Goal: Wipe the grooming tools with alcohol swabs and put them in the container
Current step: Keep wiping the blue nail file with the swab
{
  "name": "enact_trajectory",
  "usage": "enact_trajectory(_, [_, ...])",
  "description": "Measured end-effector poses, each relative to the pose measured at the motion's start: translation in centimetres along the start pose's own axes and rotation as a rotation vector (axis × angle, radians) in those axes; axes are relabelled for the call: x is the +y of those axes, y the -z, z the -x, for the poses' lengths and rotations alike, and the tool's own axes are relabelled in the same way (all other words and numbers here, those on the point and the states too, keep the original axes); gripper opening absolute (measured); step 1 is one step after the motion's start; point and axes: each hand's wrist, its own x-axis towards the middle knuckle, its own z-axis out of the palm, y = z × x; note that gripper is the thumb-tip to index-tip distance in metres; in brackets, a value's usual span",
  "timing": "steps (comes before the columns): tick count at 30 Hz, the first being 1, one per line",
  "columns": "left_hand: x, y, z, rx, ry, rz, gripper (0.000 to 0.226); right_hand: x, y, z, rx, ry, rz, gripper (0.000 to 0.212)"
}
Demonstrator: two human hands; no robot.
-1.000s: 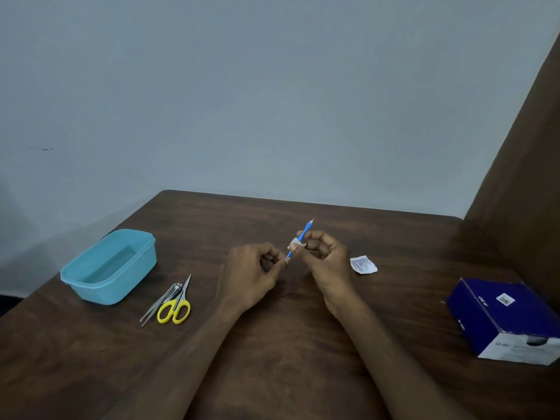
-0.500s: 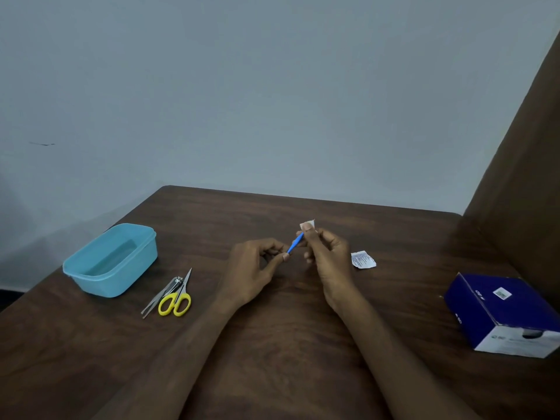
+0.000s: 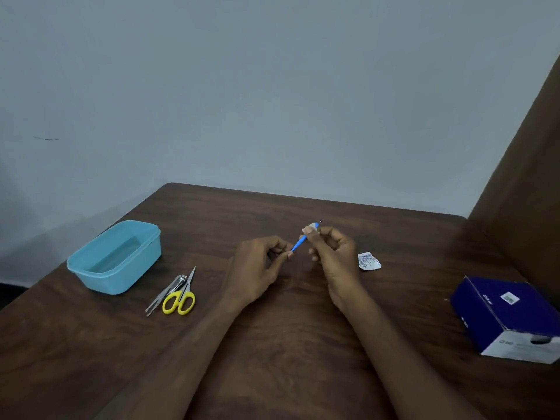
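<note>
Pinching the lower end of a thin blue tool [image 3: 297, 245] between thumb and fingertip, the left hand [image 3: 257, 268] holds it slanted above the brown worktop [image 3: 272, 344], while the right hand [image 3: 335, 253] grips a white swab [image 3: 309, 229] wrapped round the tool near its metal tip. The light blue container [image 3: 116, 257] sits well to the left, with yellow-handled scissors [image 3: 181, 294], nail clippers [image 3: 178, 281] and tweezers [image 3: 157, 300] just beside it. A torn wrapper [image 3: 368, 261] lies near the right hand, a dark blue box [image 3: 509, 316] farther right

Table [image 3: 288, 359] dark grained wood; container [image 3: 115, 257] smooth blue plastic; scissors [image 3: 181, 294] metal blades, yellow plastic handles.
</note>
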Motion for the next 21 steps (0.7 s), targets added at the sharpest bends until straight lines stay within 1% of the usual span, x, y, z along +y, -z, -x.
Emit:
enact_trajectory(3, [0.0, 0.0, 0.0, -0.003, 0.01, 0.004, 0.008, 0.1, 0.0, -0.3, 0.027, -0.019, -0.03, 0.026])
enact_trajectory(5, [-0.1, 0.0, 0.0, -0.015, 0.007, -0.004, 0.007, 0.1, 0.0, -0.2, 0.024, -0.033, -0.043, 0.026])
enact_trajectory(10, [-0.1, 0.0, 0.1, -0.01, -0.002, -0.006, 0.007, 0.1, 0.2, 0.4, -0.056, -0.022, 0.039, 0.008])
enact_trajectory(14, [0.0, 0.2, 0.1, -0.021, -0.022, 0.004, 0.007, 0.0, 0.1, 0.7, -0.159, 0.015, 0.087, 0.022])
enact_trajectory(16, [0.0, 0.2, 0.1, -0.014, -0.035, 0.015, 0.006, 0.0, 0.1, 0.6, -0.154, 0.023, 0.096, 0.019])
enact_trajectory(18, [0.1, 0.2, 0.1, 0.004, -0.022, 0.031, 0.006, 0.0, 0.2, 0.4, -0.115, 0.012, 0.095, 0.007])
enact_trajectory(19, [0.1, 0.1, 0.1, 0.009, -0.012, 0.035, 0.006, 0.1, 0.1, 0.3, -0.089, 0.006, 0.086, 0.01])
enact_trajectory(21, [0.2, 0.1, 0.1, 0.011, -0.004, 0.037, 0.008, 0.2, 0.0, 0.0, -0.048, -0.017, 0.057, 0.024])
